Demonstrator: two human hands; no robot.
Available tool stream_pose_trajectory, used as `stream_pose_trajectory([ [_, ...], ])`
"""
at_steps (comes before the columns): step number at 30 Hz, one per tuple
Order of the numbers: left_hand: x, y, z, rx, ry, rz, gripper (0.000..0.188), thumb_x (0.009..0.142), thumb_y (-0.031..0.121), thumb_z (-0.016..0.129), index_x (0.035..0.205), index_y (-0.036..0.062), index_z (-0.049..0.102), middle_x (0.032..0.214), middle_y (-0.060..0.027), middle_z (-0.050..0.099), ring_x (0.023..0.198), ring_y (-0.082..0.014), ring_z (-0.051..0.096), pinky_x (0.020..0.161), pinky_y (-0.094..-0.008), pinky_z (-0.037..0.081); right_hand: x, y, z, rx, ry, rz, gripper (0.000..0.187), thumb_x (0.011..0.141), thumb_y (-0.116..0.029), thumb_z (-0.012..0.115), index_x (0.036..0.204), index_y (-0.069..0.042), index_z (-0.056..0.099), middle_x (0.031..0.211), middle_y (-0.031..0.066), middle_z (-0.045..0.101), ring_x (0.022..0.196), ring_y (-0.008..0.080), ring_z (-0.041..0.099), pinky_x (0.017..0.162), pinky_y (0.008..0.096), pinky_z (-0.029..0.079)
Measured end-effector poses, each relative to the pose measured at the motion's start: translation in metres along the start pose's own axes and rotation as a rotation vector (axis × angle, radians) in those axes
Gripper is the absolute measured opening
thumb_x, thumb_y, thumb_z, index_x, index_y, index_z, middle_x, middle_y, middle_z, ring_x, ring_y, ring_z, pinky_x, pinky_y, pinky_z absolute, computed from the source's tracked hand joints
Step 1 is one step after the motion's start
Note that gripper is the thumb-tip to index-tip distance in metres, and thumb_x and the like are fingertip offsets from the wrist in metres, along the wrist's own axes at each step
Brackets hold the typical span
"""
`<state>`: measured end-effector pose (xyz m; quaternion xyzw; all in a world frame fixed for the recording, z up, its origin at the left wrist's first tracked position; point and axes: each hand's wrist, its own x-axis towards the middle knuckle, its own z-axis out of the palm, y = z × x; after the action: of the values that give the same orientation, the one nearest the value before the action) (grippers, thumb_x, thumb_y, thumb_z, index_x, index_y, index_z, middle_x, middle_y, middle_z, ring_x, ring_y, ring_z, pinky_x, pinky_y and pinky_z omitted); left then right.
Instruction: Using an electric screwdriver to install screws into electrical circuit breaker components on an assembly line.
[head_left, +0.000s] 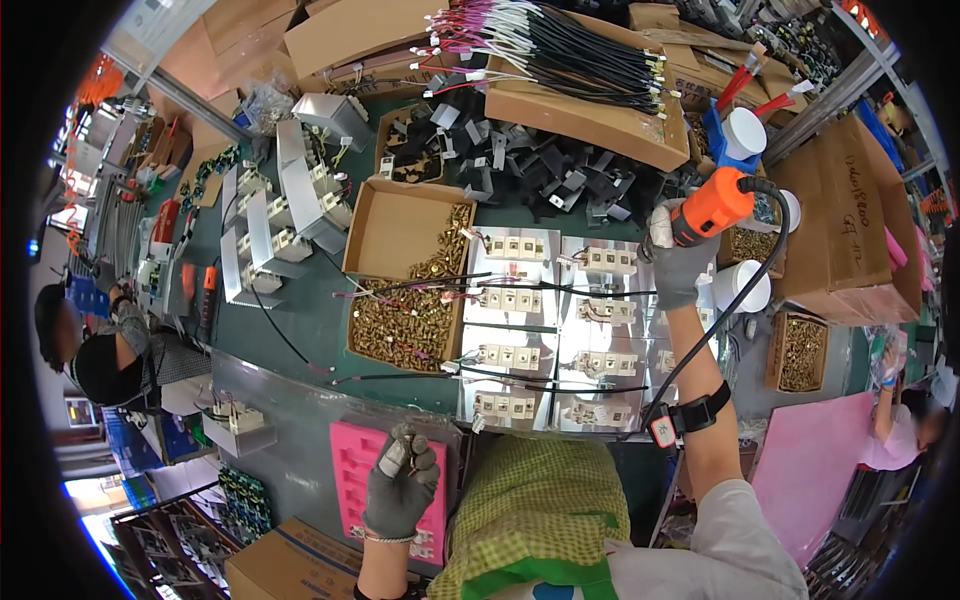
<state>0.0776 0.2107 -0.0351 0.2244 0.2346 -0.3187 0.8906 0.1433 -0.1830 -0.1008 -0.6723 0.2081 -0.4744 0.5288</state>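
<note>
The left hand (400, 490), in a grey glove, is curling its fingers inward above a pink, slotted foam tray (347, 445) by the front edge of the green counter (310, 312); whether it is pinching anything small, I cannot tell. The right hand (683, 270), also grey-gloved, is closing around one bright orange, cylindrical power tool (715, 205) with a black cable, holding it above the right side of the metal plates.

Eight white, rectangular terminal blocks (510, 298) are clearly showing on flat silvery metal plates (482, 328), standing in two columns of four that are reaching back from the counter's front edge; more are partly hiding beneath the right arm. Thin black wires (400, 377) are crossing the plates. To their left, two adjoining open brown cardboard trays (395, 225) are holding small brass-coloured pieces (410, 325), too many for counting. Toward the counter's right edge, three white round tubs (743, 133) are standing.
</note>
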Motion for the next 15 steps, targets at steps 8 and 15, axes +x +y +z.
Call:
stream_pose_trajectory([
  [8, 0.001, -0.025, 0.010, -0.011, 0.005, -0.002, 0.024, 0.083, 0.008, 0.052, 0.107, 0.0051, 0.051, 0.089, -0.0049, 0.052, 0.070, -0.0107, 0.041, 0.057, -0.0200, 0.036, 0.004, -0.004, -0.015, 0.025, -0.121, 0.025, 0.029, 0.070, -0.001, 0.065, 0.094, -0.002, 0.048, 0.076, 0.0026, 0.056, 0.065, 0.0099, 0.054, 0.061, 0.0228, 0.046],
  [15, 0.008, -0.035, 0.022, 0.028, -0.003, -0.021, 0.022, 0.082, 0.011, 0.056, 0.103, 0.0089, 0.051, 0.085, -0.0023, 0.046, 0.070, -0.0105, 0.039, 0.058, -0.0193, 0.036, 0.003, -0.009, -0.011, 0.335, -0.180, 0.118, 0.043, 0.070, 0.007, 0.062, 0.107, 0.000, 0.042, 0.084, 0.0061, 0.055, 0.071, 0.0116, 0.055, 0.065, 0.0247, 0.048],
])
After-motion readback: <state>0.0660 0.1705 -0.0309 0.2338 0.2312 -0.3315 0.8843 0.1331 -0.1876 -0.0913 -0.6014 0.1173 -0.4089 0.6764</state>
